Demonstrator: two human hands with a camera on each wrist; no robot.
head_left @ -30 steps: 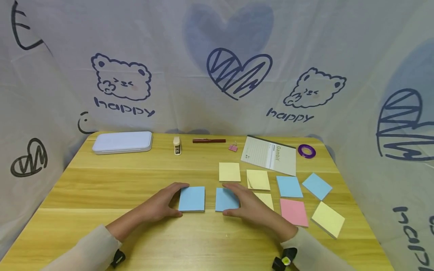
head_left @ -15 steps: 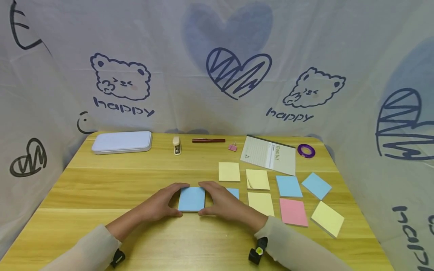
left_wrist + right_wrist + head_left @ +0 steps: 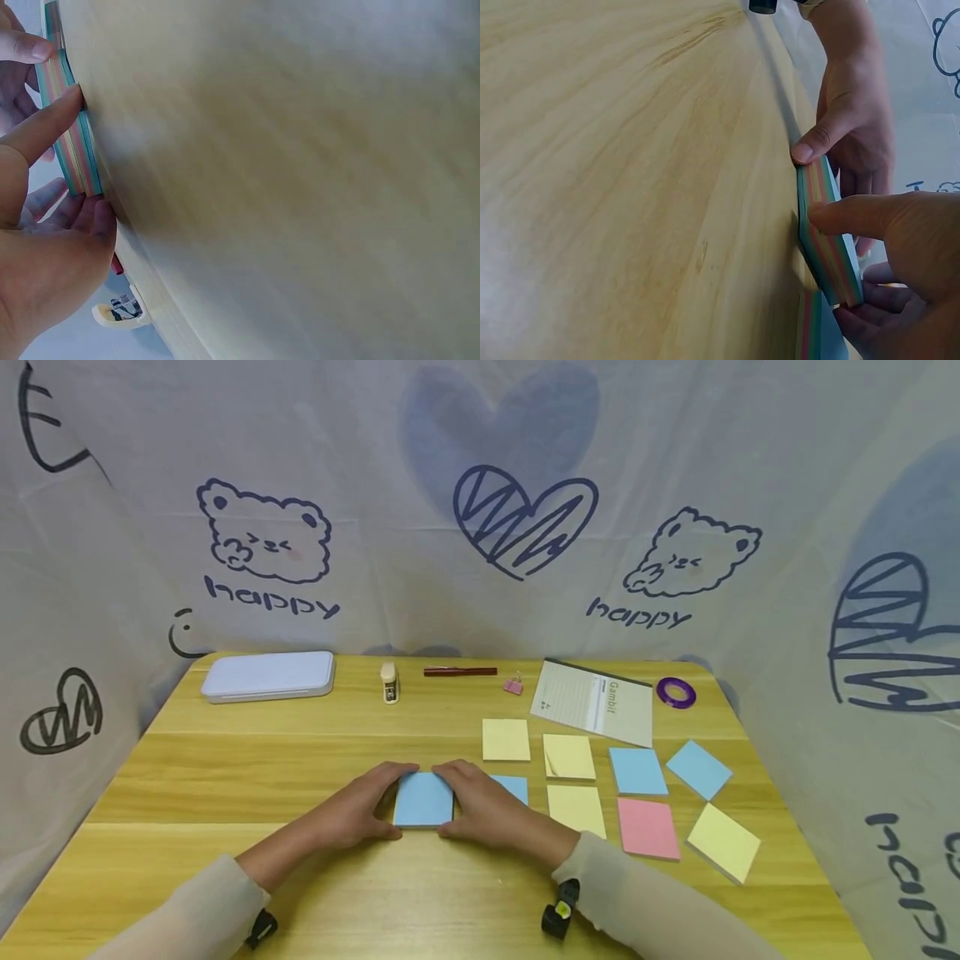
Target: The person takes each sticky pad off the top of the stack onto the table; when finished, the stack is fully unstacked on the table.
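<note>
A stack of sticky notes (image 3: 423, 800) with a light blue top lies on the table between both hands. Its sides show bands of teal, pink and yellow in the left wrist view. My left hand (image 3: 362, 808) grips its left end, thumb (image 3: 56, 124) along the near side and fingers at the far edge. From the other end my right hand (image 3: 483, 803) holds it the same way, thumb (image 3: 855, 214) against the banded side. Right of the stack, a second blue sticky note pad (image 3: 512, 787) is partly hidden behind the right hand.
To the right lie several yellow pads (image 3: 576, 810), a pink pad (image 3: 648, 828) and more blue pads (image 3: 638, 772). Along the back are a white case (image 3: 268, 677), a small cream item (image 3: 390, 683), a dark red pen (image 3: 461, 672), a pink binder clip (image 3: 513, 685), a notebook (image 3: 594, 702) and purple tape (image 3: 677, 693).
My right hand has moved left, from around the second blue pad to the right end of the stack at my left hand. The left hand has stayed in place.
</note>
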